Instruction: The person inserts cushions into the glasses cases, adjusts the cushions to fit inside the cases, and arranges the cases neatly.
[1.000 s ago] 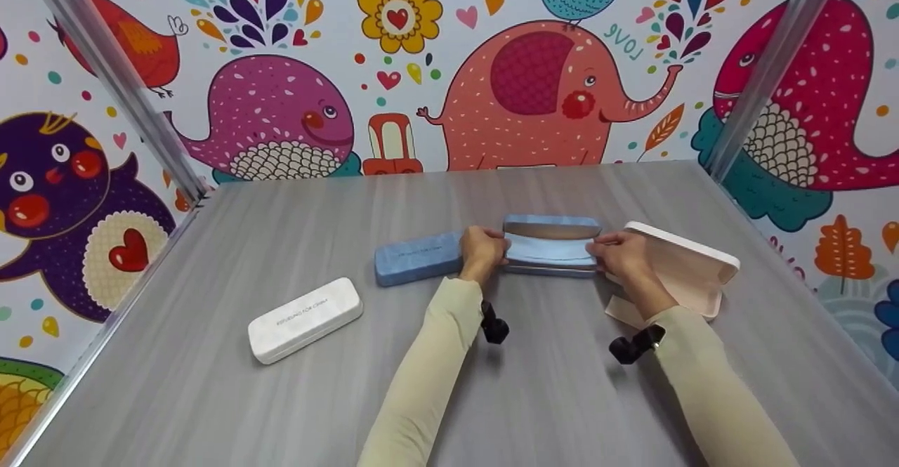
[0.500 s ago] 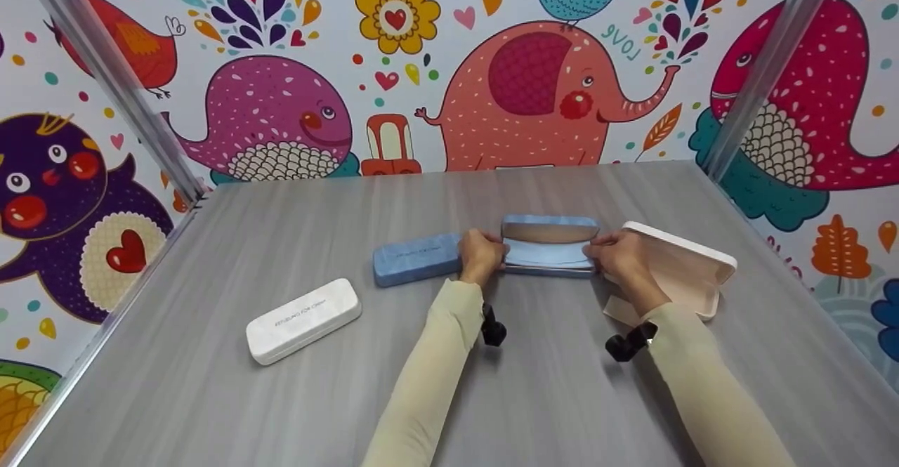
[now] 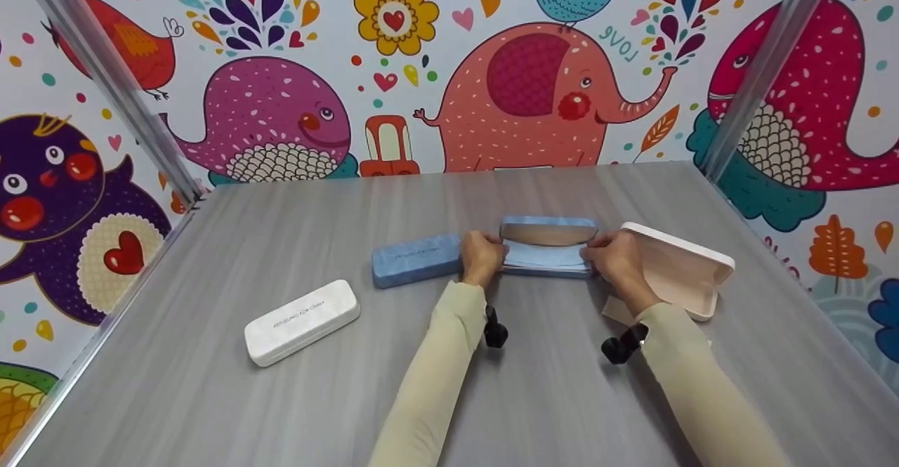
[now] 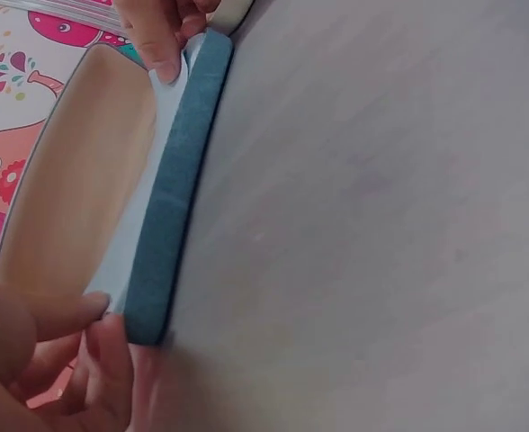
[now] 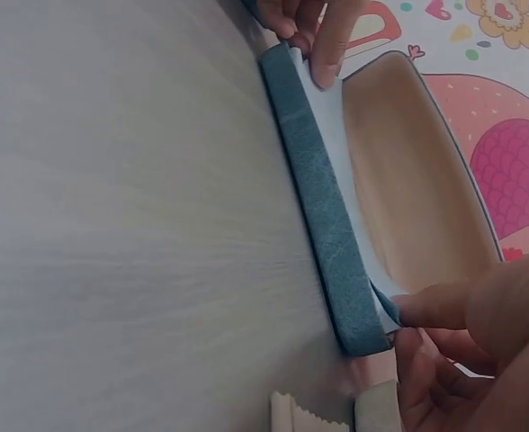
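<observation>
An open blue glasses case (image 3: 549, 225) stands on the table, its beige-lined lid raised at the back. A light blue cleaning cloth (image 3: 544, 255) lies in its base, stretched from end to end. My left hand (image 3: 482, 256) pinches the cloth's left end at the case's corner, thumb on top. At the opposite end, my right hand (image 3: 618, 260) pinches the cloth between thumb and fingers; in the right wrist view a cloth corner (image 5: 387, 304) curls up by the thumb. The case's blue front wall (image 4: 176, 189) shows fully in the left wrist view.
Left of my left hand lies a closed blue case (image 3: 414, 261). A closed white case (image 3: 302, 323) sits further left and nearer. On the right, an open white case (image 3: 681, 274) stands beside my right hand, with a small beige cloth (image 3: 617, 310) at its front.
Both hands have lowered the light blue cloth deeper into the open blue case, and the right hand has shifted slightly left. The other cases stay where they were.
</observation>
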Demonstrator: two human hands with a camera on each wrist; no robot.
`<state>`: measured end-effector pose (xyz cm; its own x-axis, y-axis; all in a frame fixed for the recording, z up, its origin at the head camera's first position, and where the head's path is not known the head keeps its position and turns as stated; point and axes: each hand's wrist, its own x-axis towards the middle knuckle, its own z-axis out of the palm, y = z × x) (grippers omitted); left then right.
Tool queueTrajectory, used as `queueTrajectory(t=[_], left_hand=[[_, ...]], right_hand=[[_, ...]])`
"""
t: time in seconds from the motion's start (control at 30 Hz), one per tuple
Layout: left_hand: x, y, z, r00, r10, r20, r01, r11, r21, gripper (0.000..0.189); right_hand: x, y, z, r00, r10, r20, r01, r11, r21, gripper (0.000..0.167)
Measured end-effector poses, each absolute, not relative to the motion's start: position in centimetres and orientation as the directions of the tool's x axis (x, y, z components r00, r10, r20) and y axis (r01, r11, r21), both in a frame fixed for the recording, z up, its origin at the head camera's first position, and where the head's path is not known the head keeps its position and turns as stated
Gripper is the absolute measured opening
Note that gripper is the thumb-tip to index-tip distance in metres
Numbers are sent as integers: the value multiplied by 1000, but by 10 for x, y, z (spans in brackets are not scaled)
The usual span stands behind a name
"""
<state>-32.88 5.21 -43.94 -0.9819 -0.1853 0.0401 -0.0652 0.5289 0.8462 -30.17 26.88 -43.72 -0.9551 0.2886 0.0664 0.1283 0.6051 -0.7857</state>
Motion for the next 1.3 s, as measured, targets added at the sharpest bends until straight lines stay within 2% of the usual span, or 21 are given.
queueTrajectory(t=[0.23,0.7,0.93,1.07,1.23,1.3], left_hand=[[-327,52,-440,-981,-178,76,-31,531,847,9],[-325,53,-441,-984,-169,56,-42,524,850,9],[-325,47,-432,-986,-133,99,4,576,817,14],[-327,43,-426,-986,-142,90,-6,563,827,19],[-330,39,-420,-987,-147,60,-32,556,830,27],[-331,38,-417,-990,-135,43,-39,551,834,36]], right_hand=[[-302,268,-439,-948,295,122,116,674,-729,22],[-302,266,-439,-952,276,132,102,694,-713,22],[-297,272,-432,-954,264,146,92,716,-692,25],[-293,273,-423,-954,288,88,145,695,-704,32],[-292,274,-412,-950,307,-56,245,622,-743,46],[-294,274,-409,-948,286,-138,274,516,-811,48]])
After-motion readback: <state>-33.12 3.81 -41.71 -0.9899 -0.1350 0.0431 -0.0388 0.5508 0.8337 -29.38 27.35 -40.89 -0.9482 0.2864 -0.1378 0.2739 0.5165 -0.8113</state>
